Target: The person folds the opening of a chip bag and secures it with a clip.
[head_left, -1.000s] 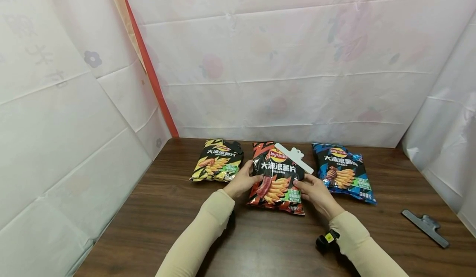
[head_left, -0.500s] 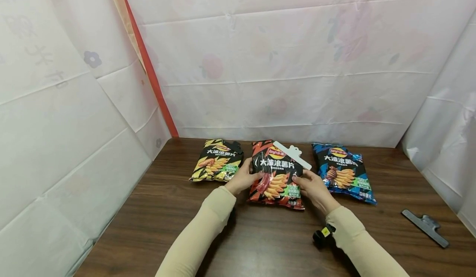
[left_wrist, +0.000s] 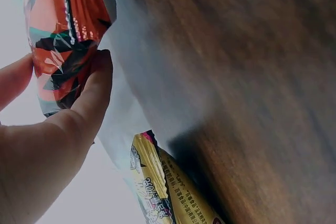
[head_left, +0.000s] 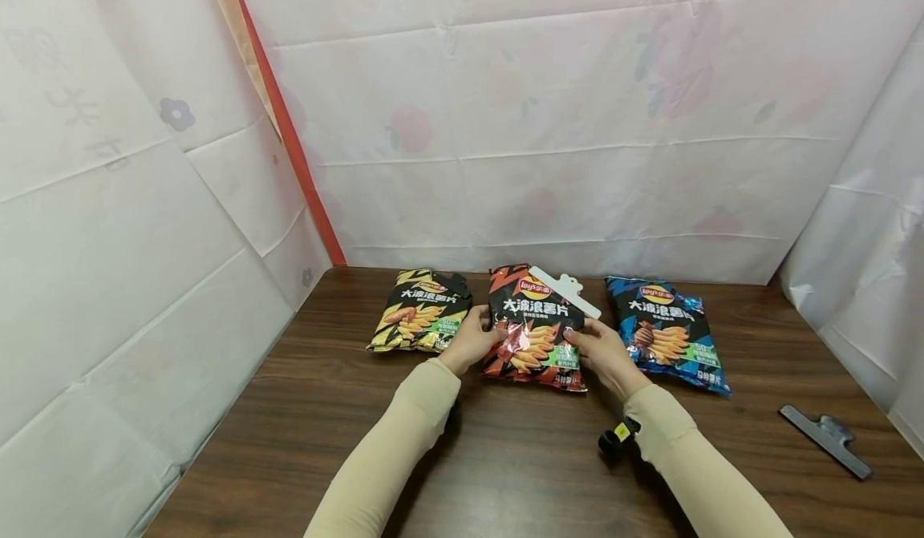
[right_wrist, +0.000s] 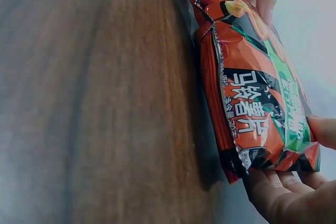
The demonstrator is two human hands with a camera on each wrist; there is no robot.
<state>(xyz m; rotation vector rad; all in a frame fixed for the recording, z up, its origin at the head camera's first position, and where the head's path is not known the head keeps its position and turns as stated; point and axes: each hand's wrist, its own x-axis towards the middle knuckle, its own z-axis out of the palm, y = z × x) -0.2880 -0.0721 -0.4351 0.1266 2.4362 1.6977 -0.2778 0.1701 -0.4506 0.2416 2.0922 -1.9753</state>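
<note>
Both hands hold a red and black bag of potato chips [head_left: 532, 333] at the middle of the table's far side. The left hand [head_left: 469, 342] grips its left edge, thumb on the printed front. On the opposite edge the right hand [head_left: 606, 353] has its thumb in front and fingers underneath, as the right wrist view shows. A white clip [head_left: 565, 289] sits across the bag's upper right corner. Whether the bag [right_wrist: 252, 93] touches the tabletop cannot be told. Left of it lies a yellow chip bag [head_left: 415, 317] with a black clip [head_left: 452, 284] on its upper right corner.
To the right lies a blue chip bag [head_left: 667, 337], its upper right corner folded. A loose dark grey clip [head_left: 826, 440] rests on the wooden table [head_left: 527, 466] near the right edge. White curtains [head_left: 577, 121] stand behind and on both sides.
Both hands have moved the red chip bag slightly away from the person, toward the back curtain, and a little left. The other bags and the loose clip stay where they were.
</note>
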